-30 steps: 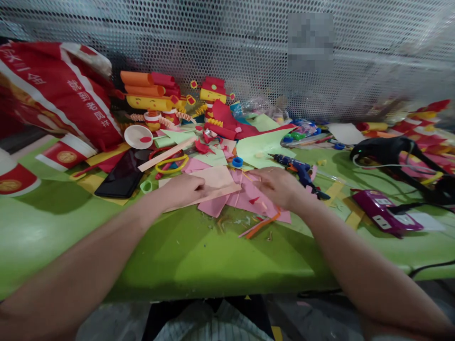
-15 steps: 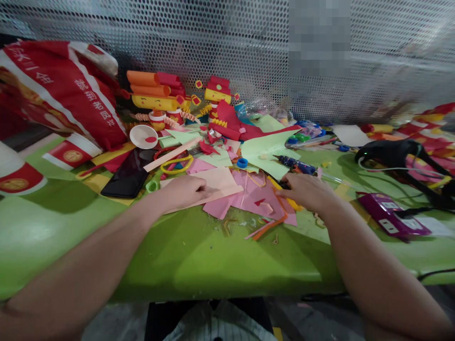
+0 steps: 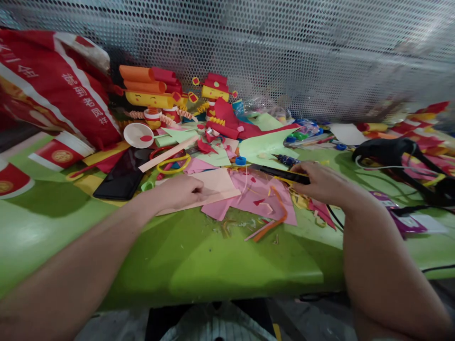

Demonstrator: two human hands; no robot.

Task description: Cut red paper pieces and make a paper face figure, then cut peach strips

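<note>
Your right hand (image 3: 322, 182) grips the cutter (image 3: 284, 174); your curled left hand (image 3: 180, 191) rests on paper (image 3: 219, 182), seemingly folded, no cut showing.

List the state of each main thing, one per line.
left hand: curled, resting on the peach paper
right hand: closed around the black tool
peach paper: creased, partly covered
black tool: held
phone: lying flat, upper face dark
power strip: cable plugged in
red-hatted figure: upright
glue gun: lying down, mostly hidden

The left edge crops the red bag (image 3: 80, 94) and one paper cup (image 3: 17, 179). The right hand (image 3: 322, 183) hides much of the glue gun (image 3: 285, 160), its forearm part of the power strip (image 3: 408, 228).
</note>
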